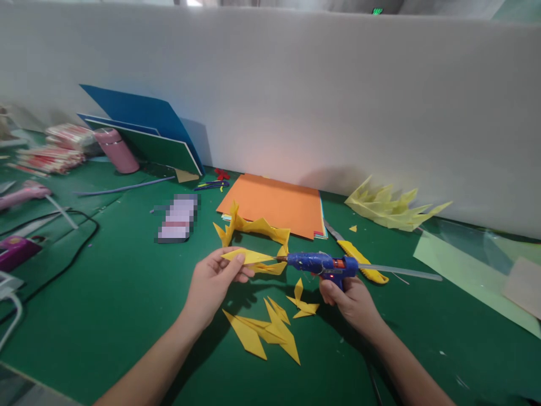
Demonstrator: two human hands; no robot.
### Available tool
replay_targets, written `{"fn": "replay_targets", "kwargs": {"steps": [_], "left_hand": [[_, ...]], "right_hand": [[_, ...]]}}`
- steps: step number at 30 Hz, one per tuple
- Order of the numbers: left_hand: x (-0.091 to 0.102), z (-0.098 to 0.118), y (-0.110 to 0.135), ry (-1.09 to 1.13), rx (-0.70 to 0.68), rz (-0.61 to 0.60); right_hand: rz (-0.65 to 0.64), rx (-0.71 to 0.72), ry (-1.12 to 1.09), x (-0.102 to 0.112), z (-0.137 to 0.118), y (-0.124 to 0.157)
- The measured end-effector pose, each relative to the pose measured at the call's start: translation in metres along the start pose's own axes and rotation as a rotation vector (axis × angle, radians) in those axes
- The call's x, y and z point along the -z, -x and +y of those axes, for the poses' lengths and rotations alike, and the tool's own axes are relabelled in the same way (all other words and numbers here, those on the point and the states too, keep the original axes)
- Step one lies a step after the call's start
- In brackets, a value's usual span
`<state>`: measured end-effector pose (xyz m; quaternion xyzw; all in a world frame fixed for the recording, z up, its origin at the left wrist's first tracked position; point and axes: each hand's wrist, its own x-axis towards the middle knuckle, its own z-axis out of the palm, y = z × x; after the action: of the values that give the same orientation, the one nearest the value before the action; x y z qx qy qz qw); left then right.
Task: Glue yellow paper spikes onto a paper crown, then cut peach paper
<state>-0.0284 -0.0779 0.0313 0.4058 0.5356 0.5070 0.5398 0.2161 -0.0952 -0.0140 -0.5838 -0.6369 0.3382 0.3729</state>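
Note:
My left hand (217, 276) pinches a folded yellow paper piece (251, 256) between thumb and fingers. My right hand (350, 299) grips a blue hot glue gun (313, 261) by its handle. The gun's nozzle meets or nearly meets the paper's right tip; I cannot tell which. A clear glue stick (406, 272) sticks out of the gun's back. Behind my left hand stands a ring of folded yellow paper points (257, 225), partly hidden by the hand. Several loose yellow paper pieces (249, 334) lie in front, with a small yellow cluster (303, 305) beside them.
Orange paper sheets (274, 203) lie against the white partition (270, 96). A yellow utility knife (366, 265) rests just behind the gun. A pale yellow paper crown (395, 208) stands at right. Phone (178, 219), pink bottle (117, 151) and a black cable (80, 256) are at left.

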Motion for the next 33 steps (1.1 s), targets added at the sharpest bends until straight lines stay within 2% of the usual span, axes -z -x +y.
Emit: {"fn": "replay_targets", "kwargs": {"steps": [9,11,16,20,24,28,33], "left_hand": [[0.0,0.001,0.0,-0.005,-0.01,0.014],[0.0,0.0,-0.001,-0.001,-0.004,0.015],[0.0,0.0,-0.001,0.005,-0.014,-0.018],[0.001,-0.002,0.0,-0.031,-0.039,-0.053],[0.002,-0.004,0.0,-0.083,-0.073,-0.057],[0.004,-0.004,0.002,-0.141,-0.093,-0.079],[0.003,-0.002,0.005,-0.174,-0.028,-0.223]], "right_hand": [[0.025,-0.012,0.001,0.006,-0.001,0.0],[0.05,-0.015,-0.063,0.006,0.002,-0.001],[0.217,-0.047,-0.374,0.005,0.002,-0.007],[0.342,-0.162,-0.441,0.005,0.007,-0.012],[0.415,-0.231,-0.217,0.007,0.021,-0.015],[0.464,-0.149,0.109,0.011,0.031,-0.017],[0.408,-0.09,0.289,0.014,0.041,-0.02]]}}
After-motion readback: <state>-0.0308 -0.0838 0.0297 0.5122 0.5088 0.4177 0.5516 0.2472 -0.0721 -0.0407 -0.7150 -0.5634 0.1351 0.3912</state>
